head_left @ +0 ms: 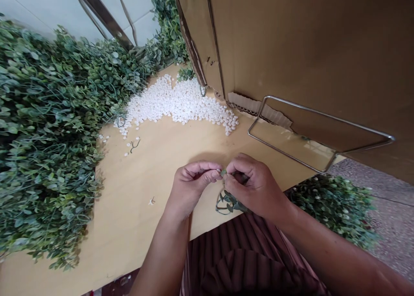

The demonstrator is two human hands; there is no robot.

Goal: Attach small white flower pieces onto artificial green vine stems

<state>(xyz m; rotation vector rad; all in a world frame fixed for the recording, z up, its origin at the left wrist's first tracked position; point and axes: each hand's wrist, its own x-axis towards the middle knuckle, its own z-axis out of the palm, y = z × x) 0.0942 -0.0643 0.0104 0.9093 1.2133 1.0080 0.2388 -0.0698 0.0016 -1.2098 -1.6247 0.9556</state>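
Observation:
My right hand (249, 179) is closed around an artificial leaf sprig (230, 203). Its dark green leaves and a curled stem hang below the fingers, over the table edge by my lap. Thumb and forefinger of my left hand (197, 182) are pinched together, meeting the right fingertips at a small green tip of the sprig (223, 172). Whatever sits between the left fingertips is too small and covered to make out. Beyond the hands, a spread of small white beads (181, 102) lies on the tan tabletop (145, 166).
Artificial greenery (54, 128) is heaped along the left side. A large cardboard box (307, 50) stands at the right, with a bent metal wire frame (291, 151) before it. More greenery (333, 205) lies low at the right. A stem scrap (134, 147) and white scrap (152, 200) lie on the table.

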